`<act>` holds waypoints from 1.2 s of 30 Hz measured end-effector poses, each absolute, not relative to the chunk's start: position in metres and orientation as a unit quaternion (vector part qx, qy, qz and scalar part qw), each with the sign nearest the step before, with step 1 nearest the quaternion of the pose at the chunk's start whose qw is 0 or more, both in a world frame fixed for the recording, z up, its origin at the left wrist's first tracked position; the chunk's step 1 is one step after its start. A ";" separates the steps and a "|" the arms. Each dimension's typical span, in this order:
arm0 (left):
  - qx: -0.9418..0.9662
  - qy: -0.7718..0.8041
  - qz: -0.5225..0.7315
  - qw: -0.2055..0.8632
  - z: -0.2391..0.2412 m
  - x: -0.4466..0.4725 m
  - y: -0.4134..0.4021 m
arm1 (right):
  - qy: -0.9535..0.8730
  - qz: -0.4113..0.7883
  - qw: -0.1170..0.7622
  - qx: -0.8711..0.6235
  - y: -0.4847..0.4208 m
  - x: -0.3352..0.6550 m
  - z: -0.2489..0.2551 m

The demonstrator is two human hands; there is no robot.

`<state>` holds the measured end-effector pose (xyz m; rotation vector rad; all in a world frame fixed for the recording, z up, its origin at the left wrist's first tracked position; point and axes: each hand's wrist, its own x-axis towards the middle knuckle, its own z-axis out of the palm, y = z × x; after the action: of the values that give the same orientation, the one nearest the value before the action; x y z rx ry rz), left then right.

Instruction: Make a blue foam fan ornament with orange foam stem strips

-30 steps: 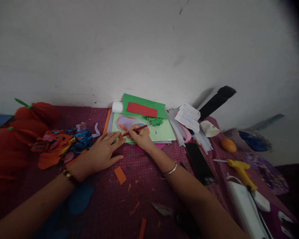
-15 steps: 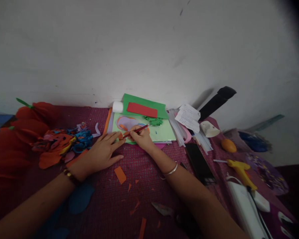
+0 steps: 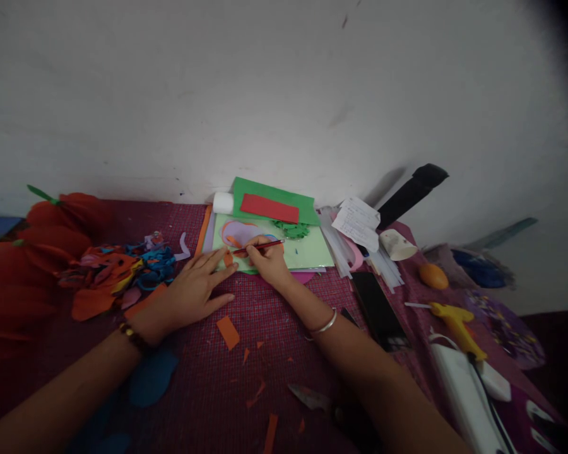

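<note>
My right hand (image 3: 269,260) grips a dark red pencil (image 3: 271,243), its tip pointing left over a small orange paper piece (image 3: 228,257). My left hand (image 3: 203,284) lies with fingers stretched out, the fingertips pressing on that orange piece and the left edge of a pale green sheet (image 3: 312,249). Just beyond the hands are lilac and orange paper cutouts (image 3: 241,232). Also on the sheet lies a green paper cluster (image 3: 293,229). A red paper strip (image 3: 269,208) rests on a darker green sheet (image 3: 305,203) behind.
Orange scraps (image 3: 228,333) and scissors (image 3: 310,397) lie in front. To the left are colourful paper scraps (image 3: 108,271) and red paper pumpkins (image 3: 59,246). At right are a phone (image 3: 377,306), a yellow glue gun (image 3: 454,318), a white power strip (image 3: 459,384) and an orange ball-like object (image 3: 433,276).
The pencil has tilted flatter, and its tip has shifted slightly over the orange piece. My left hand stays in nearly the same place.
</note>
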<state>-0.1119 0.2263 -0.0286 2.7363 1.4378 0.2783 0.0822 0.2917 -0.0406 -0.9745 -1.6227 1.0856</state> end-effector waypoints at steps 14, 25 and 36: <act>0.851 0.473 0.165 0.161 -0.014 -0.118 0.236 | -0.681 0.366 0.475 -0.420 0.305 0.094 -0.020; 0.875 0.471 0.091 0.060 0.002 -0.111 0.246 | -0.823 0.212 0.283 -0.445 0.284 0.207 0.017; 0.735 0.590 0.273 0.190 -0.008 -0.094 0.242 | -0.776 0.318 0.362 -0.407 0.259 0.200 0.013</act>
<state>-0.0941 0.2415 -0.0082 2.0664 1.6585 0.7668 0.2002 0.2591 0.0128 -1.0486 -1.9978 0.8197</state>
